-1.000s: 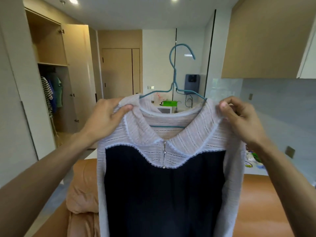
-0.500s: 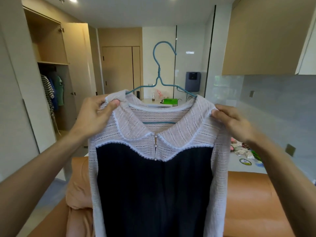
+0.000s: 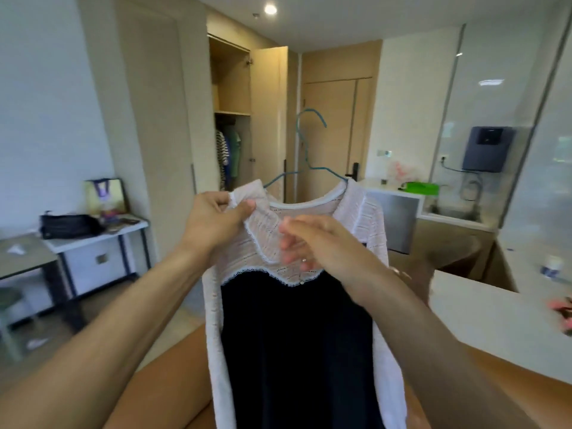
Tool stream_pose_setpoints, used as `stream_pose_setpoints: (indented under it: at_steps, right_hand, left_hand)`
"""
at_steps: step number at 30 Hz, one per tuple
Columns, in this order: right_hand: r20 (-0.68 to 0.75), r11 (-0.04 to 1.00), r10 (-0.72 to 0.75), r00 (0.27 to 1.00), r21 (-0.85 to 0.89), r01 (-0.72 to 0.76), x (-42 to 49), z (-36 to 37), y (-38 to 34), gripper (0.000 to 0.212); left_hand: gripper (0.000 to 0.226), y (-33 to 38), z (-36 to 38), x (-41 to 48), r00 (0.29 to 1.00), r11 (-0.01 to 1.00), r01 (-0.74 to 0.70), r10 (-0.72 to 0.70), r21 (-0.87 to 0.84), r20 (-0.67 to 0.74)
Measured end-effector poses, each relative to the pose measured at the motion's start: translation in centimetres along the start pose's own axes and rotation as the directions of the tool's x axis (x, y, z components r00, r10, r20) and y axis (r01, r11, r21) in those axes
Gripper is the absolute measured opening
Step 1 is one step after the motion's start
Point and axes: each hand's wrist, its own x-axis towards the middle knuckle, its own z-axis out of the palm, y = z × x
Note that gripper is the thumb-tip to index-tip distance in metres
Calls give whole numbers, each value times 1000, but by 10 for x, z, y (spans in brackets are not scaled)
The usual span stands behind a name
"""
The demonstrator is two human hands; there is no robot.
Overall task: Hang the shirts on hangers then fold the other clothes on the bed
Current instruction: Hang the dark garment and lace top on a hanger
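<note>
One shirt (image 3: 297, 335), one hanger (image 3: 326, 171) (blue) — two hands (image 3: 213, 224) (image 3: 322, 243).

The shirt (image 3: 297, 335) hangs on a hanger (image 3: 310, 168) in the middle of the room, in front of the open wardrobe (image 3: 232, 88), where clothes (image 3: 227, 156) hang inside. The left hand (image 3: 213, 221) pinches the shirt's collar at its left shoulder. The right hand (image 3: 322, 246) hovers before the collar. A side worktop (image 3: 93, 238) carrying a bag (image 3: 66, 226) stands left. A long worktop (image 3: 495, 320) lies right, with a sink (image 3: 455, 213) beyond it.

A white lace-collared, navy-fronted shirt (image 3: 297, 335) hangs upright on a teal wire hanger (image 3: 309, 150), held aloft.
</note>
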Motion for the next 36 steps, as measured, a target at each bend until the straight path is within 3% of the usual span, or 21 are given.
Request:
stream_pose_setpoints:
  at_steps: [5, 9, 12, 16, 21, 25, 30, 36]
  right_hand:
    - [142, 984, 106, 984, 130, -124, 16, 55, -17, 39]
    - [150, 954, 140, 979, 246, -174, 14, 89, -19, 31]
    - [74, 952, 128, 989, 270, -143, 12, 111, -17, 21]
    - [9, 962, 136, 991, 238, -134, 9, 129, -26, 17]
    - [-77, 982, 55, 996, 184, -40, 4, 154, -56, 16]
    - [-14, 988, -74, 997, 135, 75, -10, 172, -103, 18]
    - [22, 976, -197, 980, 96, 194, -5, 206, -164, 5]
    - [27, 938, -328, 944, 132, 322, 25, 271, -228, 4]
  left_hand:
    - [22, -1, -13, -56, 995, 999, 14, -9, 51, -98]
    - [6, -9, -21, -101, 970, 948, -85, 149, 307, -193]
    - [7, -8, -25, -123, 946, 923, -185, 261, 339, -193]
    - [13, -5, -48, -135, 966, 961, -230, 244, 154, -81]
    - [29, 3, -118, -147, 951, 944, -296, 277, 144, 140]
    - [7, 0, -183, -144, 981, 978, -193, 189, 77, 52]
    - [13, -14, -277, -128, 996, 996, -49, 54, 73, -68]
    - [15, 0, -394, -94, 971, 998, -7, 20, 55, -240]
